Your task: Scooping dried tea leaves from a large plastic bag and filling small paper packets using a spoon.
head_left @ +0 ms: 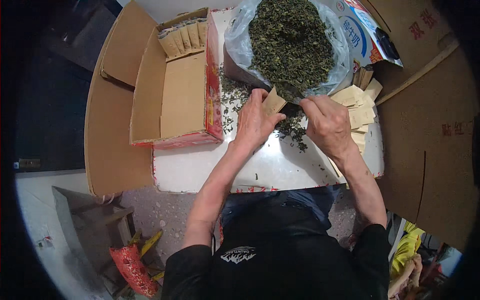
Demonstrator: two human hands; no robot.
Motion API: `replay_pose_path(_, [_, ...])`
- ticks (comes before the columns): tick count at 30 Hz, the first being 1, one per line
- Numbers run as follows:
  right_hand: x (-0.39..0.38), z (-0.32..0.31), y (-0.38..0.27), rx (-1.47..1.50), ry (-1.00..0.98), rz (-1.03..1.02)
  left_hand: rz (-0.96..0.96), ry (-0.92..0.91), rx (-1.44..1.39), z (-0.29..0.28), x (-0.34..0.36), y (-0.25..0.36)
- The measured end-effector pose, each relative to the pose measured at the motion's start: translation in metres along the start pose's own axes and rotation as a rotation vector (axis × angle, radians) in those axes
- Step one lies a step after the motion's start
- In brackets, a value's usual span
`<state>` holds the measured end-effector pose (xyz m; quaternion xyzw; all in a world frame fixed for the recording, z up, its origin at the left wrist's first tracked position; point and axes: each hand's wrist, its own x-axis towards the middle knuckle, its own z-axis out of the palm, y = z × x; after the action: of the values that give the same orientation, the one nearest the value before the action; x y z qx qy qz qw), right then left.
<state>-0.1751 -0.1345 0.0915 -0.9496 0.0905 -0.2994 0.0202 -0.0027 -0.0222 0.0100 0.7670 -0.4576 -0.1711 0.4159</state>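
My left hand [255, 120] is closed round a small brown paper packet [273, 101], its mouth turned toward my right hand. In my right hand [327, 122] is a dark scoop [291, 92]; its tip is at the packet's mouth, and leaves partly cover its shape. Just beyond both hands stands a clear plastic bag [239, 45] heaped with dried green leaves [292, 42]. Loose leaf bits [292, 135] lie on the white table under my hands. Beside my right hand several flat paper packets [361, 112] are fanned out.
An open cardboard box [184, 100] at the left holds a row of upright packets [185, 39] at its far end. A blue and white carton [360, 32] stands behind the bag. Large cardboard [425, 125] borders the right. A person in yellow [407, 247] is at the lower right.
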Motion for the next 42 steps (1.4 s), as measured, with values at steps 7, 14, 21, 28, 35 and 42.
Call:
replay_pose_path(7, [-0.001, -0.003, -0.002, -0.028, 0.01, -0.048, 0.028, 0.028, 0.016, 0.004, -0.001, -0.008])
replay_pose_path(14, [-0.003, -0.004, 0.001, -0.026, 0.056, -0.048, -0.055, -0.034, -0.047, 0.003, -0.001, -0.006])
replay_pose_path(21, [-0.004, -0.001, 0.0, 0.01, 0.138, -0.038, -0.059, 0.009, -0.016, 0.005, -0.005, -0.015])
replay_pose_path(28, [-0.007, 0.0, -0.004, 0.034, 0.086, -0.046, -0.118, 0.004, -0.043, -0.002, -0.01, -0.001])
replay_pose_path(35, [-0.006, -0.001, -0.007, 0.044, 0.14, 0.0, -0.129, 0.003, -0.05, 0.001, -0.009, -0.01])
replay_pose_path(42, [-0.009, -0.001, -0.013, 0.062, 0.136, 0.019, -0.082, 0.059, -0.092, 0.004, -0.015, -0.01])
